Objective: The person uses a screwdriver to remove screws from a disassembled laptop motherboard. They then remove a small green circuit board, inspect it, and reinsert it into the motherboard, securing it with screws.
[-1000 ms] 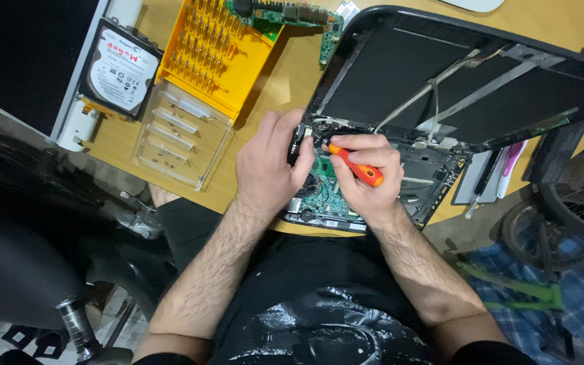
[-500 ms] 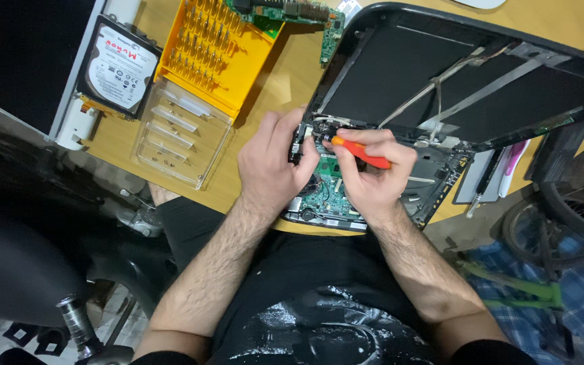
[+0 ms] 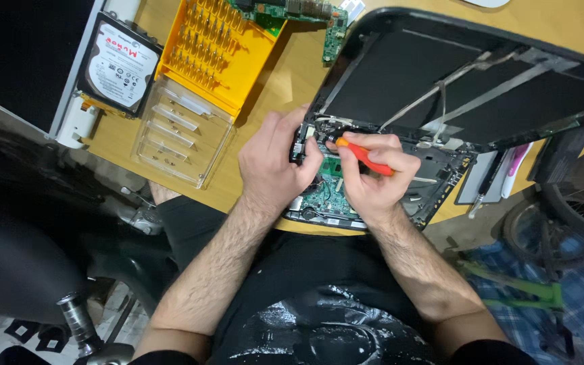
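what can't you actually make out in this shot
- Head view: the screwdriver tip and whatever it meets are hidden by the left hand and right hand.
- Much of the laptop green board lies under both hands.
- The bits in the yellow tray are too small to tell apart.
- The loose circuit board is cut off by the top edge.

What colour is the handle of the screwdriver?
The screwdriver handle is orange-red, seen best in the head view.

Bare forearms, black short sleeves, glossy black printed shirt.
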